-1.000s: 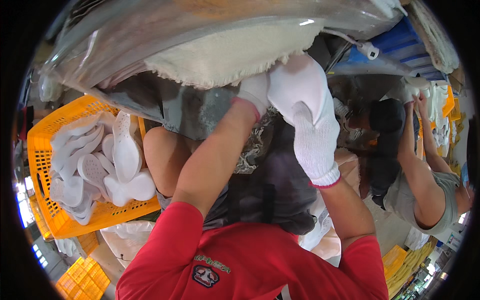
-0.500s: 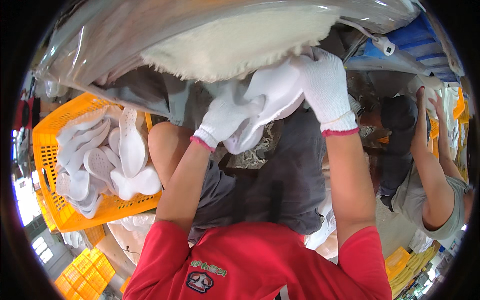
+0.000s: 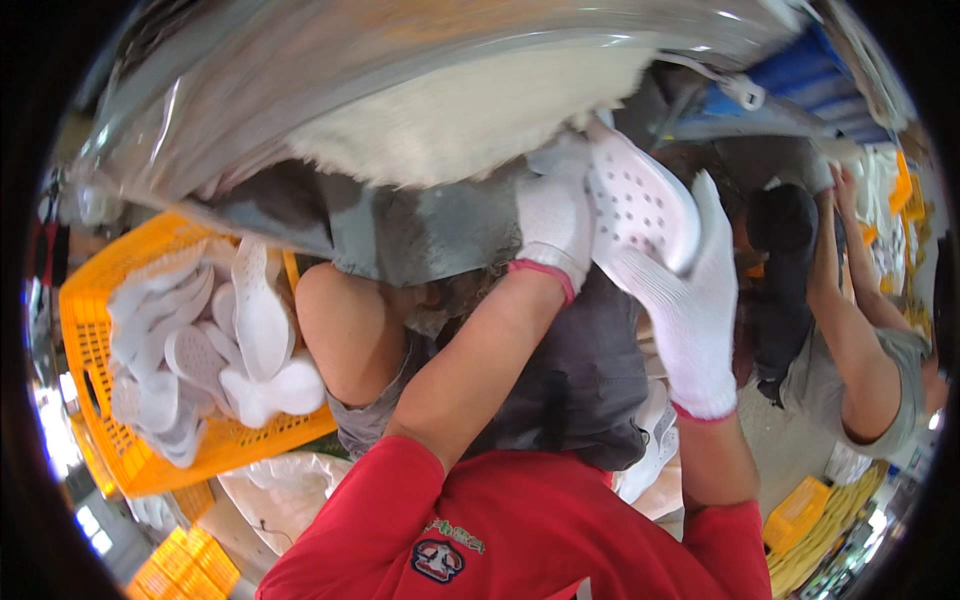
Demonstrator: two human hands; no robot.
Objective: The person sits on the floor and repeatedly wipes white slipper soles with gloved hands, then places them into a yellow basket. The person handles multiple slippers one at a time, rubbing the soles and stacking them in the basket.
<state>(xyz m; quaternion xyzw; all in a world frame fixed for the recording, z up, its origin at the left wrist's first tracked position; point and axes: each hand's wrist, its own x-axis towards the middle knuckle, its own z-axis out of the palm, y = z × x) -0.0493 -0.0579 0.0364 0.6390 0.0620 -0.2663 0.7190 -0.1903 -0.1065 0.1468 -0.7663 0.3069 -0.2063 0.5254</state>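
Observation:
My right hand (image 3: 685, 310), in a white knit glove with a red cuff, grips a white perforated shoe insole (image 3: 645, 205). Its thumb lies across the near end and its fingers run along the right edge. The insole is tilted up, with its dotted face showing. My left hand (image 3: 557, 215), gloved alike, is crossed over to the insole's left edge. Blur and overlap hide its fingers, so their grip does not show. Just beyond both hands hangs the frayed edge of a cream cloth (image 3: 470, 120).
A yellow perforated crate (image 3: 215, 462) of white insoles stands at my left. Ahead, clear plastic sheeting (image 3: 260, 90) covers a surface, with a grey sheet (image 3: 430, 230) hanging below. A white cable connector (image 3: 742, 92) lies far right. Another person (image 3: 850, 370) sits at right, arms stretched forward.
My left hand has moved right and away from me, across to the insole's left side. The insole has been turned up to show its holes, and my right hand has shifted lower on it.

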